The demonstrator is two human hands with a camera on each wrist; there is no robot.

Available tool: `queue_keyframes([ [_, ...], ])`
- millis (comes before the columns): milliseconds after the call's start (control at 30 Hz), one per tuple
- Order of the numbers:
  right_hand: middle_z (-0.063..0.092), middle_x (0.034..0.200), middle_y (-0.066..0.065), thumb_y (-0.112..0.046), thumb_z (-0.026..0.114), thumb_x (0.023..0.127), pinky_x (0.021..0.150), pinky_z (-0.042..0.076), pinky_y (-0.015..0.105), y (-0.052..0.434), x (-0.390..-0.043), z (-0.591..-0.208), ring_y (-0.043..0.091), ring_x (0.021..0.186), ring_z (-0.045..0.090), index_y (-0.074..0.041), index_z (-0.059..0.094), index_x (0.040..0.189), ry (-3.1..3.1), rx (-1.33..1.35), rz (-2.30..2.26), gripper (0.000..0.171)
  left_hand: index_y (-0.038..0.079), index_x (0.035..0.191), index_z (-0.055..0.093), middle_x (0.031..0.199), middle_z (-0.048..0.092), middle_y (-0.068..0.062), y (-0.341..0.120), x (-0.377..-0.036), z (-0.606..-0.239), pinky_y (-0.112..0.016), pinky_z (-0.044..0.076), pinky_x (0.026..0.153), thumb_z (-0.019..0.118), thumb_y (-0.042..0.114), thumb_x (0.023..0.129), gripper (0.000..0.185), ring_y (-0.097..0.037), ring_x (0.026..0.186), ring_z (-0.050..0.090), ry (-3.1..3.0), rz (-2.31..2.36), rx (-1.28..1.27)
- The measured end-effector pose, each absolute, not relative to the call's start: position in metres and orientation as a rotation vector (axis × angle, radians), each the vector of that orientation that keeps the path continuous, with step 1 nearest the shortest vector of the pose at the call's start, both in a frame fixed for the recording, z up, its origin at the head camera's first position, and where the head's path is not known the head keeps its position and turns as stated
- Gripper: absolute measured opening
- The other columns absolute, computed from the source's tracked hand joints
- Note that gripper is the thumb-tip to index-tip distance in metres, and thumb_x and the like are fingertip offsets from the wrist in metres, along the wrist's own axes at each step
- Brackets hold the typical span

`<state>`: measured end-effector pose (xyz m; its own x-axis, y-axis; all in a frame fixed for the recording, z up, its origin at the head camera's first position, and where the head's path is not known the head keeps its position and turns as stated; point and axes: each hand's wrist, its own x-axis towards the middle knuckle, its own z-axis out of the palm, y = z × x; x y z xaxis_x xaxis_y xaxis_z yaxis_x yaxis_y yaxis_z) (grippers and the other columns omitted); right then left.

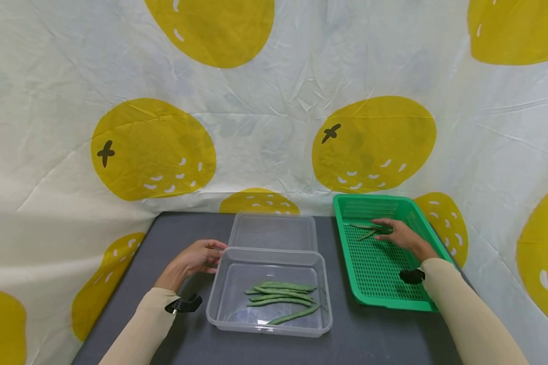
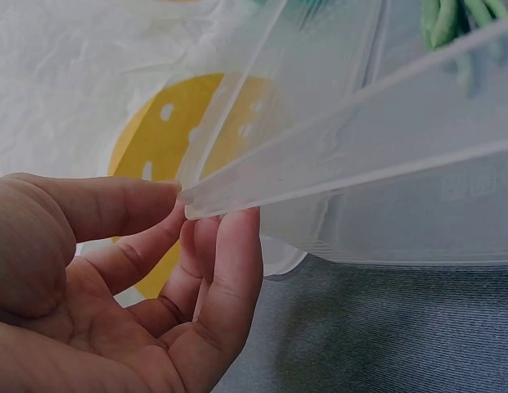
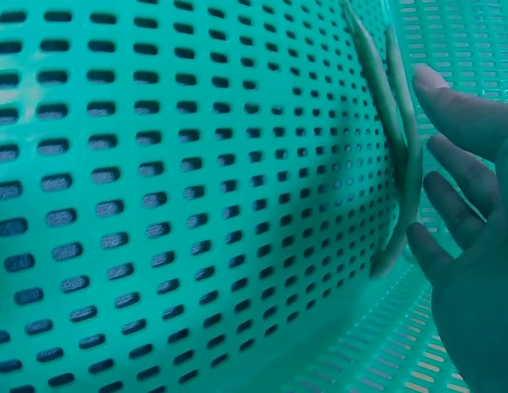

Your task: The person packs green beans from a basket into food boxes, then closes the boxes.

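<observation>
My left hand (image 1: pixel 201 257) pinches the far left rim corner of a clear plastic container (image 1: pixel 270 328); the left wrist view shows the thumb and fingertips at that corner. Several green beans (image 1: pixel 280 291) lie side by side in the container, one of them slanted nearer its front wall. Over on the right, my right hand (image 1: pixel 399 237) reaches into a green plastic basket (image 1: pixel 369 274). Its fingers (image 3: pixel 458 168) are spread and lightly bent beside a few green beans (image 3: pixel 407 147) on the basket's floor. No bean is visibly gripped.
Behind the container lies a clear lid (image 1: pixel 274 230) on the dark grey table (image 1: pixel 182 228). A white cloth (image 1: pixel 264 137) printed with yellow fruit hangs behind and along both sides. The basket's raised walls surround my right hand.
</observation>
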<state>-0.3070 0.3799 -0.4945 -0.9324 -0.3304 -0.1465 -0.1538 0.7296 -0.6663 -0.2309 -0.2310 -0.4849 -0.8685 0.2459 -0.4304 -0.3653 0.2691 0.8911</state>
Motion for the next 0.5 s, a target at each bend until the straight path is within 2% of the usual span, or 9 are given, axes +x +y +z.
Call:
queue_keyframes([
  [200,0.038,0.152,0.035,-0.017,0.066,0.099,0.104,0.035,0.070,0.3848,-0.3049,-0.4984,0.057,0.139,0.032,0.007,0.042,0.149,2.677,-0.374,-0.976,0.060,-0.005,0.135,0.056,0.116,0.067,-0.021,-0.2312,-0.2316,-0.4830,-0.040,0.058,0.075,0.057,0.009,0.100,0.038,-0.026,0.091,0.067,2.046,1.635,-0.115],
  [500,0.057,0.129,0.036,0.000,0.061,0.099,0.093,0.051,0.057,0.3885,-0.3019,-0.4992,0.051,0.118,0.055,0.015,0.052,0.135,2.662,-0.378,-1.023,0.040,-0.006,0.134,0.055,0.111,0.069,-0.019,-0.2319,-0.2305,-0.4839,-0.040,0.058,0.074,0.057,0.009,0.100,0.038,-0.025,0.090,0.068,2.036,1.653,-0.102],
])
